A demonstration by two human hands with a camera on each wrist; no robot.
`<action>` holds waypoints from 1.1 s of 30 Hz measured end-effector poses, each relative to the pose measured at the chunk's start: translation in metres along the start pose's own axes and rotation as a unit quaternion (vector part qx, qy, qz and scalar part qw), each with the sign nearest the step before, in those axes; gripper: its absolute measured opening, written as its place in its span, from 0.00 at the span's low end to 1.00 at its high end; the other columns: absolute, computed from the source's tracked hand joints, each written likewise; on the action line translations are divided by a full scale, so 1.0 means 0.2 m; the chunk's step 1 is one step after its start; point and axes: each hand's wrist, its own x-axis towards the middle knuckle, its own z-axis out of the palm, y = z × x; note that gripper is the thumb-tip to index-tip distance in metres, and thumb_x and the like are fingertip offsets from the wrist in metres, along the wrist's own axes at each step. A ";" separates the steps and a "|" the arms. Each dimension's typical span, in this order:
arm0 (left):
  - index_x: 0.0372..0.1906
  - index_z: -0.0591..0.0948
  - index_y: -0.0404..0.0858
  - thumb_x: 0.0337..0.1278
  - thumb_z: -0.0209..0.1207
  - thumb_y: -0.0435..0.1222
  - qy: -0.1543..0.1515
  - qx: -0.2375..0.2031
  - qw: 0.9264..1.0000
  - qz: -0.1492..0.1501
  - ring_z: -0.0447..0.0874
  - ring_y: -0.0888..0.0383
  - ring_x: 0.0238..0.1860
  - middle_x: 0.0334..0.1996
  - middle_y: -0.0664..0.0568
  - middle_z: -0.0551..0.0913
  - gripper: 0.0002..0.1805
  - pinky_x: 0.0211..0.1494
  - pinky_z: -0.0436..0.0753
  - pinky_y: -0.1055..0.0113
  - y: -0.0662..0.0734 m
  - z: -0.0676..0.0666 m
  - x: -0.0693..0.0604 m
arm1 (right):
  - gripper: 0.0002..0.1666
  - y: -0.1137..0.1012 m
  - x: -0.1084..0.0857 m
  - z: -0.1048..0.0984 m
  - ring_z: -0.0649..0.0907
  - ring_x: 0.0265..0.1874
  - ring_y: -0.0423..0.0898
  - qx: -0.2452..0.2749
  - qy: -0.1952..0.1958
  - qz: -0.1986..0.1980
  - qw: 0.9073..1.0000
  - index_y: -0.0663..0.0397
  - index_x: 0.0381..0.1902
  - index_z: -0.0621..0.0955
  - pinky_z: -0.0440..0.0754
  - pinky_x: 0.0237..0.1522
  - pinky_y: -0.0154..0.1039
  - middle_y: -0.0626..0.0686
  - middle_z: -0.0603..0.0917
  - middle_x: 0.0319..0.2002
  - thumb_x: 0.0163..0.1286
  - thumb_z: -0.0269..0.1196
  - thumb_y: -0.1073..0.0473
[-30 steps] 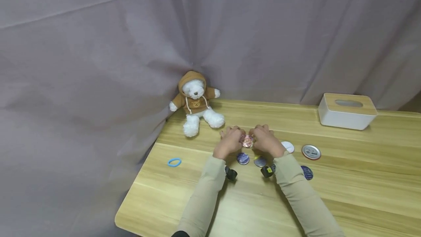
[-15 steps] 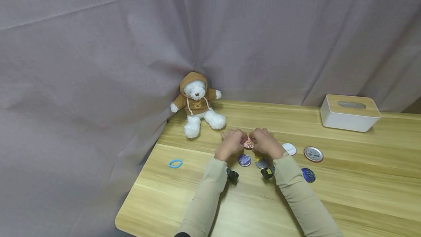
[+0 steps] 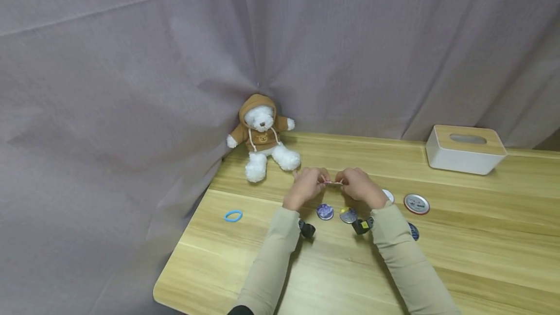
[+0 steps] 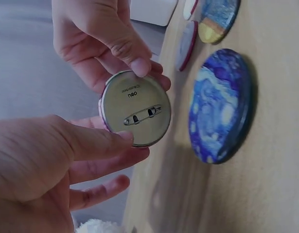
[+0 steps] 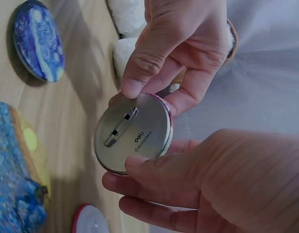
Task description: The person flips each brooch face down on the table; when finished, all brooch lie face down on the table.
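Note:
Both hands pinch one round badge (image 3: 333, 183) between them above the table. In the left wrist view the badge (image 4: 134, 104) shows its metal back with a pin; my left hand (image 4: 47, 160) grips its lower edge, thumb on the back. My right hand (image 5: 222, 179) holds the badge (image 5: 132, 133) the same way from the opposite edge. Nearer the body in the head view, a blue-purple badge (image 3: 325, 211) and a blue-yellow badge (image 3: 348, 215) lie below my left hand (image 3: 305, 187) and right hand (image 3: 360, 187).
A white badge (image 3: 388, 196), a pin-side-up badge (image 3: 416, 204) and a dark blue badge (image 3: 413, 231) lie by the right forearm. A plush bear (image 3: 262, 135) sits at the back left, a blue band (image 3: 233, 216) in front of it. A tissue box (image 3: 466, 149) stands back right.
The held badge has tilted from its pink picture side facing up to nearly edge-on in the head view. The right hand and forearm have shifted slightly right, covering more of the white and dark blue badges.

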 end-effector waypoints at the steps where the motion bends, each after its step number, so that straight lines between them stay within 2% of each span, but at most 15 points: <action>1: 0.38 0.85 0.49 0.59 0.67 0.32 0.000 0.000 1.000 0.000 0.81 0.56 0.47 0.38 0.61 0.89 0.08 0.63 0.62 0.37 0.00 -0.01 0.00 | 0.14 0.00 0.00 0.00 0.74 0.24 0.49 0.003 0.000 0.000 1.000 0.61 0.37 0.86 0.71 0.30 0.46 0.49 0.76 0.20 0.53 0.62 0.75; 6: 0.44 0.85 0.47 0.60 0.66 0.30 -0.004 -0.005 1.000 -0.006 0.83 0.56 0.46 0.37 0.57 0.89 0.11 0.65 0.62 0.36 0.02 -0.04 0.01 | 0.18 0.00 0.01 -0.03 0.72 0.22 0.47 0.022 -0.004 0.018 1.000 0.61 0.39 0.86 0.69 0.27 0.42 0.48 0.73 0.19 0.51 0.59 0.77; 10: 0.46 0.86 0.47 0.60 0.67 0.32 -0.009 0.003 1.000 -0.008 0.84 0.60 0.43 0.36 0.57 0.89 0.11 0.63 0.64 0.38 0.02 -0.05 0.02 | 0.17 0.00 0.02 -0.03 0.74 0.23 0.47 0.034 0.003 0.012 0.999 0.64 0.38 0.85 0.72 0.28 0.43 0.50 0.76 0.20 0.50 0.60 0.77; 16: 0.46 0.86 0.49 0.59 0.68 0.32 -0.021 0.013 1.000 -0.015 0.81 0.62 0.39 0.32 0.60 0.87 0.12 0.55 0.66 0.49 0.01 -0.02 0.01 | 0.14 0.02 0.00 0.01 0.77 0.26 0.50 0.059 0.007 0.004 0.998 0.65 0.36 0.81 0.76 0.34 0.47 0.52 0.79 0.24 0.49 0.61 0.78; 21: 0.48 0.86 0.49 0.54 0.69 0.31 -0.019 0.035 0.999 -0.016 0.82 0.61 0.40 0.30 0.63 0.86 0.17 0.56 0.67 0.45 0.01 0.02 0.00 | 0.15 0.01 -0.02 0.05 0.76 0.25 0.49 0.064 0.015 0.007 0.998 0.65 0.35 0.78 0.76 0.31 0.45 0.51 0.77 0.23 0.47 0.64 0.77; 24: 0.50 0.86 0.49 0.52 0.70 0.31 -0.012 0.050 0.999 -0.015 0.82 0.60 0.40 0.30 0.63 0.86 0.19 0.55 0.67 0.44 0.00 0.04 0.01 | 0.16 0.01 -0.01 0.06 0.77 0.27 0.51 0.055 0.022 0.022 0.998 0.65 0.36 0.78 0.77 0.34 0.48 0.54 0.80 0.26 0.46 0.65 0.76; 28: 0.52 0.86 0.49 0.52 0.70 0.32 -0.010 0.059 0.998 -0.015 0.82 0.58 0.42 0.31 0.61 0.85 0.20 0.55 0.67 0.44 0.01 0.04 0.02 | 0.17 0.01 0.00 0.07 0.78 0.33 0.57 0.018 0.028 0.036 0.999 0.66 0.37 0.80 0.76 0.38 0.52 0.58 0.82 0.32 0.46 0.68 0.74; 33: 0.47 0.88 0.47 0.53 0.69 0.34 -0.024 0.069 0.997 -0.013 0.81 0.52 0.50 0.40 0.56 0.86 0.15 0.57 0.68 0.39 0.01 0.04 0.01 | 0.15 -0.01 0.00 0.07 0.73 0.40 0.61 -0.028 0.008 0.059 0.998 0.65 0.37 0.83 0.73 0.42 0.57 0.59 0.78 0.35 0.48 0.68 0.70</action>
